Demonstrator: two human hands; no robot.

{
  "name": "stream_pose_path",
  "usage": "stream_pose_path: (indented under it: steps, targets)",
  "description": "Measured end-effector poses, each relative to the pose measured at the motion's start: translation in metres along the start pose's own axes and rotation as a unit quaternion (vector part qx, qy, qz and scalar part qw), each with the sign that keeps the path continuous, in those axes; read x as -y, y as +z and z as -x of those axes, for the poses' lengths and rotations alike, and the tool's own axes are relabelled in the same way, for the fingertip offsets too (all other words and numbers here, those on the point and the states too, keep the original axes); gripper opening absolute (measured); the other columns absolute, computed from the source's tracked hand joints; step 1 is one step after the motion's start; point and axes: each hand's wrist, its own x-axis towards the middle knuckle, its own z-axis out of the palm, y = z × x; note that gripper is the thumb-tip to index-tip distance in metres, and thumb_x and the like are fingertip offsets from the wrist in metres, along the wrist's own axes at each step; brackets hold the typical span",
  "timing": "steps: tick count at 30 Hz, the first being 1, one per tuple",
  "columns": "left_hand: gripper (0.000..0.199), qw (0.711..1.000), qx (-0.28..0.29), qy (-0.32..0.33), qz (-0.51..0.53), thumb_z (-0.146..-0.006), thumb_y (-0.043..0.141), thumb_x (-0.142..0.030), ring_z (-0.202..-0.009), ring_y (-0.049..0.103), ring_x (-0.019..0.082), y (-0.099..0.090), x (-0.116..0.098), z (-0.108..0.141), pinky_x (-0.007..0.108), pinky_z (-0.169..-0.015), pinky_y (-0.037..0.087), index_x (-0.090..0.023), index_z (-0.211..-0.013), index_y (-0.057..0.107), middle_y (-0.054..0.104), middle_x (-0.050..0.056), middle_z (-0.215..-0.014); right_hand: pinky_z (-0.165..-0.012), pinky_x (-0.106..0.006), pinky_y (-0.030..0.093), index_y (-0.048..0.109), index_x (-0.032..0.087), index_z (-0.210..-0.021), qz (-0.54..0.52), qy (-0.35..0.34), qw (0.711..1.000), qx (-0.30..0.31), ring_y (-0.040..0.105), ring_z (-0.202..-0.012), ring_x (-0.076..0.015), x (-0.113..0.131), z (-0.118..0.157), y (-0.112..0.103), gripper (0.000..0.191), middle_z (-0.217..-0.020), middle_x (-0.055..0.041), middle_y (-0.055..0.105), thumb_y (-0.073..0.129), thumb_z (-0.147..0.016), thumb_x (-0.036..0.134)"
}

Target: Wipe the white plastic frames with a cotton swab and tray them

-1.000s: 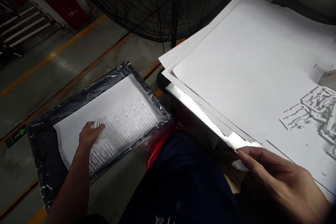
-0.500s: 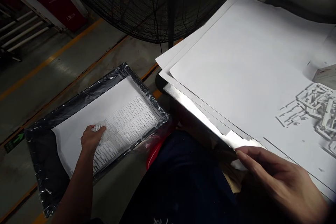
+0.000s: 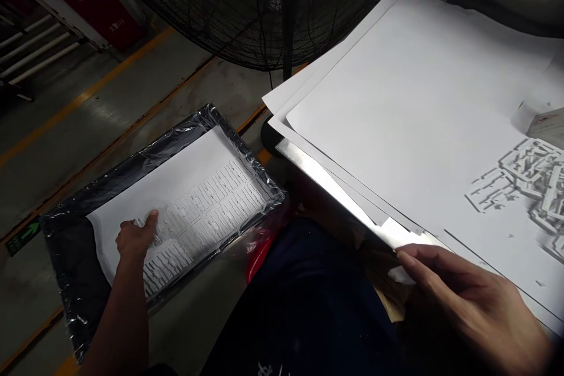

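Since half a second ago the left hand [image 3: 132, 239] has slid leftward along the tray, from the middle of the white strips toward their left end; the right hand [image 3: 467, 299] has not shifted.

Left hand: fingers curled, thumb up, tips pressed onto the rows of small white die-cut pieces [image 3: 207, 211]. Whether it pinches a piece or only pushes against them cannot be told; the knuckles hide the tips. The pieces lie flat in neat rows on a white sheet [image 3: 176, 173], likely so they stay sorted and show against a pale ground.

The sheet sits in a low tray wrapped in dark shiny film [image 3: 74, 282], which stands beside the person's knee, below bench level, within easy reach of the lowered arm. A red edge [image 3: 259, 252] shows under the tray's near corner; what it belongs to is unclear.

Right hand: fingers long and loosely spread, thumb and forefinger resting at the bench's metal edge [image 3: 326, 179], on the corner of the stacked white paper sheets [image 3: 414, 106]. It looks to be steadying the stack where it overhangs.

Far right on the paper: a loose heap of white cut-out scrap [image 3: 524, 188], well apart from both hands, beside a small box [image 3: 549, 123].

Behind: a black floor fan [image 3: 264, 6], its pole standing at the bench's corner.
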Motion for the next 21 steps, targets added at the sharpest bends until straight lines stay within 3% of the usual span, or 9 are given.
stream_pose_path:
  steps: [5, 11, 21]
  targets:
    - [0.094, 1.000, 0.024, 0.003, -0.017, -0.068, 0.047, -0.068, -0.119, 0.041, 0.039, 0.001, 0.003, -0.009, 0.047, -0.088, 0.039, -0.001, -0.132, 0.033, 0.043, 0.027, -0.130, -0.047, -0.018, 0.043, 0.063, 0.023, -0.085, -0.001, 0.013, 1.000, 0.000, 0.060, -0.057, -0.0154, 0.003, 0.002, 0.001, 0.044, -0.069, 0.0015, 0.067, 0.055, -0.070, 0.063]
    - [0.101, 0.997, 0.071, 0.020, -0.028, -0.060, 0.053, -0.069, -0.096, 0.056, 0.041, 0.002, 0.008, -0.022, 0.043, -0.064, 0.048, -0.001, -0.133, 0.036, 0.053, 0.027, -0.118, -0.053, -0.017, 0.043, 0.063, 0.022, -0.084, -0.015, 0.020, 1.000, 0.003, 0.061, -0.064, -0.0156, 0.005, 0.004, 0.003, 0.044, -0.071, 0.0020, 0.068, 0.055, -0.069, 0.062]
    - [0.097, 0.996, 0.027, 0.061, -0.054, -0.063, 0.042, -0.072, -0.091, 0.059, 0.039, 0.007, 0.011, -0.023, 0.042, -0.058, 0.049, 0.001, -0.126, 0.042, 0.055, 0.028, -0.113, -0.050, -0.019, 0.043, 0.064, 0.022, -0.082, -0.016, 0.012, 1.000, -0.012, 0.061, -0.062, -0.0170, 0.005, 0.005, 0.005, 0.041, -0.069, 0.0016, 0.067, 0.056, -0.069, 0.060]
